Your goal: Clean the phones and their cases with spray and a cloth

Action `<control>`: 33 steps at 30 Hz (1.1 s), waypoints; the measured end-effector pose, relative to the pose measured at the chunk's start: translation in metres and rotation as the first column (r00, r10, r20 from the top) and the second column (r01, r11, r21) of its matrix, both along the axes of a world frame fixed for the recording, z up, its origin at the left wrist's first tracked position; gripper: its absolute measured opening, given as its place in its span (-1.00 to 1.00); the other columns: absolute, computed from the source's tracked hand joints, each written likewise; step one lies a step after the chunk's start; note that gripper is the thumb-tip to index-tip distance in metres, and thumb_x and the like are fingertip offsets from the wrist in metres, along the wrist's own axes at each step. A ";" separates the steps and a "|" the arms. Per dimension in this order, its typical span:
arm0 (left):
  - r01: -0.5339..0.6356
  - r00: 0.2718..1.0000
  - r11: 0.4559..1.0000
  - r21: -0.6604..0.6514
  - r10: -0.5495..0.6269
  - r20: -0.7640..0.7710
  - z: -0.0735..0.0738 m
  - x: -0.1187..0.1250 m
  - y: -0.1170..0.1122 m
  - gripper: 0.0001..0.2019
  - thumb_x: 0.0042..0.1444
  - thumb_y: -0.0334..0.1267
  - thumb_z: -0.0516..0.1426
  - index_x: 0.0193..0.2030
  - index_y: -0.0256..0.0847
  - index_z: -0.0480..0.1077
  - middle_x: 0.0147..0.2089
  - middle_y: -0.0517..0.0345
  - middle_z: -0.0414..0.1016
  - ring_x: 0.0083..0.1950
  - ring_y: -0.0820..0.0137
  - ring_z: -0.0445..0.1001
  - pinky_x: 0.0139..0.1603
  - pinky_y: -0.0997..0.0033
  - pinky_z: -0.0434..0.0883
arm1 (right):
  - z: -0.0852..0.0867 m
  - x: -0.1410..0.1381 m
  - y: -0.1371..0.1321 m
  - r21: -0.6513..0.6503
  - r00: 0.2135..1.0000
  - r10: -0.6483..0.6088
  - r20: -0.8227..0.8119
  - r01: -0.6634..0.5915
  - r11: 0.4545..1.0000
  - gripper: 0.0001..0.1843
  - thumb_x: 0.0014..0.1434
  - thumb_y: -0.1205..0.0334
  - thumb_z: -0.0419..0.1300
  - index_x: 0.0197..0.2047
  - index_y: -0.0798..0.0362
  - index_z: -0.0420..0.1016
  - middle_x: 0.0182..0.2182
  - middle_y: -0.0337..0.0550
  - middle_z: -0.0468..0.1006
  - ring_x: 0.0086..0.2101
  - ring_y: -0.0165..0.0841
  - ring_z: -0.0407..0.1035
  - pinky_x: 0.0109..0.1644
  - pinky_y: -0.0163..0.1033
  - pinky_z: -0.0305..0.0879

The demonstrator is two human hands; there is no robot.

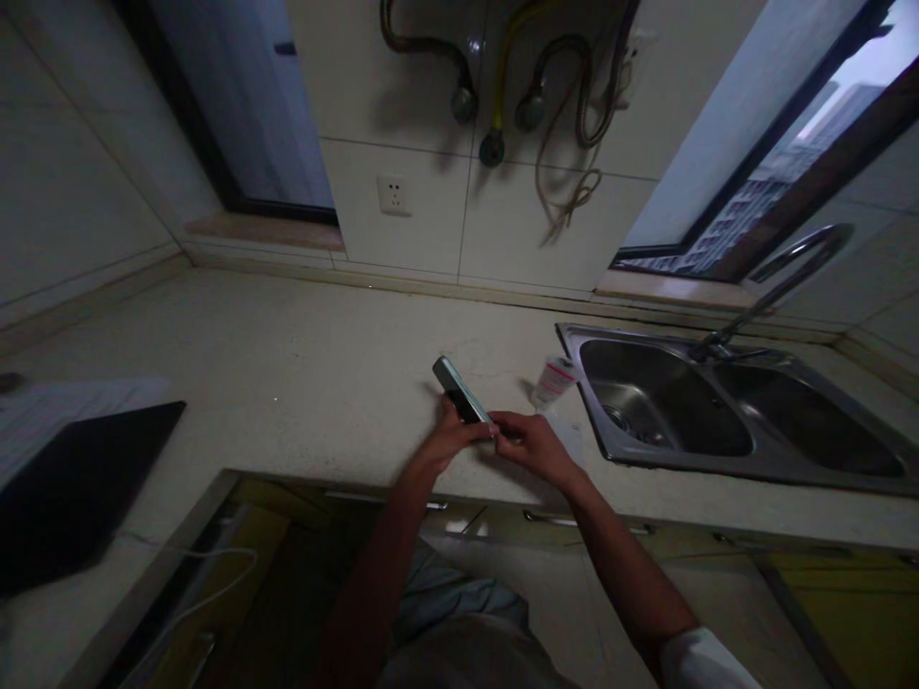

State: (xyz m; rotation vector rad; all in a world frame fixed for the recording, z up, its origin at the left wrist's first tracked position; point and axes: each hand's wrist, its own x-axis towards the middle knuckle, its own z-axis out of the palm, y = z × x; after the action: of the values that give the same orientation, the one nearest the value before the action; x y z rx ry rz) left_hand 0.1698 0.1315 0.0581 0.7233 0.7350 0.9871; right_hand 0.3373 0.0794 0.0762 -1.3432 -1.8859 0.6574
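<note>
A slim, long object [464,390] with a pale green edge and a dark face, which looks like a smartphone, is held tilted above the counter. My left hand [451,435] is closed around its lower part. At its near end, the fingers of my right hand [527,442] are pinched together against it. What else may be between those fingers is hidden. Just beyond my right hand, a whitish cup [553,381] with red print is on the counter, close to the sink's edge.
On the right a steel double sink [595,426] with a curved faucet [782,277] is set into the pale counter [287,364]. A dark flat panel [78,488] and papers [107,394] lie at the left, with a white cable [215,552]. Hoses [431,46] hang on the tiled wall.
</note>
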 end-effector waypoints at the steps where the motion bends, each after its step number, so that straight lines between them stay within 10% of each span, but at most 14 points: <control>1: 0.081 0.996 0.997 0.012 -0.080 -0.042 0.002 -0.001 0.000 -0.22 -0.41 -0.46 0.45 -0.04 -0.11 0.14 -0.18 0.21 0.38 -0.13 0.31 0.48 -0.07 0.15 0.50 | 0.001 0.000 0.000 -0.002 1.000 0.001 0.007 -0.001 1.000 -0.55 0.11 0.36 0.17 0.07 0.02 0.59 -0.21 -0.17 0.71 -0.34 -0.31 0.56 -0.22 -0.29 0.43; 14: 0.080 0.997 0.995 -0.058 -0.080 -0.001 -0.009 0.010 0.008 -0.53 -0.43 -0.51 0.14 -0.29 -0.12 0.12 -0.51 0.42 0.30 -0.47 0.52 0.31 -0.45 0.54 0.26 | 0.005 -0.017 0.002 0.021 0.988 -0.062 0.143 0.059 0.998 -0.65 0.17 0.29 0.18 0.01 0.03 0.61 -0.25 -0.10 0.72 -0.32 -0.22 0.60 -0.25 -0.28 0.40; 23: 0.069 0.996 0.993 -0.093 -0.062 0.071 -0.007 0.011 0.012 -0.61 -0.48 -0.57 0.09 -0.38 -0.20 0.27 -0.44 0.24 0.48 -0.37 0.44 0.42 -0.37 0.50 0.32 | -0.003 -0.016 0.002 0.049 0.985 -0.107 0.132 0.101 0.994 -0.58 0.21 0.21 0.20 0.13 0.03 0.55 -0.22 -0.08 0.72 -0.30 -0.19 0.62 -0.23 -0.23 0.47; 33: 0.236 0.957 0.965 -0.114 -0.210 0.200 -0.009 -0.004 0.009 -0.64 -0.51 -0.62 0.09 -0.45 -0.29 0.42 -0.47 0.19 0.50 -0.46 0.45 0.40 -0.47 0.50 0.33 | -0.026 0.000 0.003 0.288 0.977 0.096 0.192 -0.150 0.946 -0.52 0.33 0.03 0.16 0.25 0.00 0.41 0.14 0.03 0.54 0.14 -0.15 0.44 0.21 -0.02 0.39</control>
State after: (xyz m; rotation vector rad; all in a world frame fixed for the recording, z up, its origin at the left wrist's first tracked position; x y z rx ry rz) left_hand 0.1662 0.1409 0.0490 0.5720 0.5380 0.7774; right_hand 0.3374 0.0820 0.0506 -1.1229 -2.1259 0.3000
